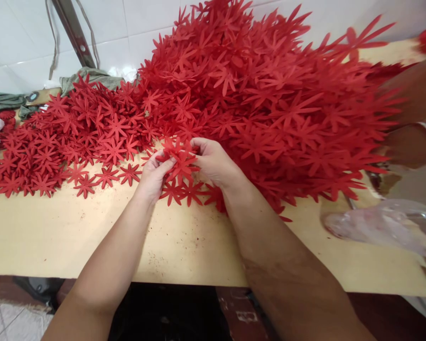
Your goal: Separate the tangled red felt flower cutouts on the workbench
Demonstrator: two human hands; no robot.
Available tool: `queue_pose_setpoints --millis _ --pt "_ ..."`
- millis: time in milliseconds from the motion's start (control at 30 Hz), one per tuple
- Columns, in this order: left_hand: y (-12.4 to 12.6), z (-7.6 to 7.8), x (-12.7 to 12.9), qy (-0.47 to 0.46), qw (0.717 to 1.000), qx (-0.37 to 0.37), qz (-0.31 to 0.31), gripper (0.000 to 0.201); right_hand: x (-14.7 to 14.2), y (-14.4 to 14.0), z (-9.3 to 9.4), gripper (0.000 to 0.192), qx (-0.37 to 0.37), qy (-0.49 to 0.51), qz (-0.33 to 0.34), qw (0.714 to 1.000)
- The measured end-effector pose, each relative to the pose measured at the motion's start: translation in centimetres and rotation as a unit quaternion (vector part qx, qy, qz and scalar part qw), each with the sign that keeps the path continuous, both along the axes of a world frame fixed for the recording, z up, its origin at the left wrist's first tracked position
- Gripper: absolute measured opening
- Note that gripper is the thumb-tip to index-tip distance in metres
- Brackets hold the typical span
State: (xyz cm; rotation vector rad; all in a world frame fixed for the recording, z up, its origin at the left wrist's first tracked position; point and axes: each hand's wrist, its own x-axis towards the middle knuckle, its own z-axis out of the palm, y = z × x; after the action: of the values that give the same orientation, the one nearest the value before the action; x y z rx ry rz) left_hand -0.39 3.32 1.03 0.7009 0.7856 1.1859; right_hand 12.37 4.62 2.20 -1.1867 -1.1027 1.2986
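A huge heap of red star-shaped flower cutouts (270, 90) covers the back of a tan board table (184, 241). A flatter spread of the same cutouts (67, 137) lies to the left. My left hand (154, 175) and my right hand (213, 161) meet at the near edge of the heap. Both pinch a small bunch of red cutouts (179, 158) held just above the board. A few loose cutouts (181, 192) lie flat under the hands.
A clear plastic bag (386, 225) lies at the right. Another person's arm (417, 90) reaches in at the far right. Green cloth (88, 76) and a metal bar (74, 33) sit against the white tiled wall behind.
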Motion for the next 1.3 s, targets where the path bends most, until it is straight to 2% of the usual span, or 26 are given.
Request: queue_pose_setpoints --millis 67,167,233,333,400,467,533,600,667,733,833,1000,1167,1300 --pt "0.0 0.0 0.1 0.008 1.0 0.0 -0.003 0.024 -0.1 -0.2 0.1 0.038 -0.003 0.02 0.022 1.0" --pt "0.1 0.0 0.3 0.006 1.0 -0.01 0.019 0.021 -0.1 -0.2 0.1 0.037 0.006 0.007 0.013 1.0" --pt "0.2 -0.2 0.3 0.0 0.999 -0.017 0.042 0.02 0.4 0.1 -0.2 0.036 0.018 -0.006 -0.009 1.0" --pt "0.5 -0.3 0.3 -0.014 0.995 -0.039 0.086 0.017 1.7 0.9 -1.2 0.038 0.054 -0.029 -0.084 0.995" --pt "0.6 -0.4 0.2 -0.018 0.993 -0.054 0.107 0.016 2.6 1.4 -1.8 0.036 0.091 -0.083 -0.14 0.982" --pt "0.6 -0.3 0.3 -0.018 0.991 -0.057 0.117 0.017 3.1 1.5 -2.0 0.039 0.14 -0.173 -0.179 0.958" --pt "0.5 -0.2 0.3 -0.019 0.992 -0.05 0.117 0.021 2.9 1.2 -1.7 0.049 0.193 -0.267 -0.182 0.926" --pt "0.4 -0.2 0.3 -0.024 0.993 -0.039 0.107 0.025 2.3 0.6 -1.0 0.05 0.222 -0.301 -0.143 0.916" --pt "0.4 -0.3 0.3 -0.026 0.995 -0.024 0.09 0.029 1.5 -0.1 -0.3 0.048 0.208 -0.252 -0.066 0.943" --pt "0.4 -0.4 0.3 -0.027 0.996 -0.015 0.081 0.032 0.8 -0.6 0.1 0.048 0.165 -0.172 0.019 0.971" --pt "0.5 -0.6 0.2 -0.026 0.996 -0.011 0.081 0.034 0.2 -0.7 0.2 0.042 0.113 -0.1 0.087 0.985" --pt "0.5 -0.6 0.2 0.001 0.997 0.002 0.075 0.038 0.2 -0.1 -0.3 0.018 0.074 -0.044 0.024 0.996" --pt "0.3 -0.4 0.5 0.001 0.998 0.006 0.064 0.04 0.0 0.0 -0.2 0.034 0.057 -0.066 -0.037 0.996" --pt "0.2 -0.5 0.4 0.015 0.998 0.003 0.059 0.04 -0.7 0.0 -0.2 0.028 0.035 0.011 -0.056 0.998"
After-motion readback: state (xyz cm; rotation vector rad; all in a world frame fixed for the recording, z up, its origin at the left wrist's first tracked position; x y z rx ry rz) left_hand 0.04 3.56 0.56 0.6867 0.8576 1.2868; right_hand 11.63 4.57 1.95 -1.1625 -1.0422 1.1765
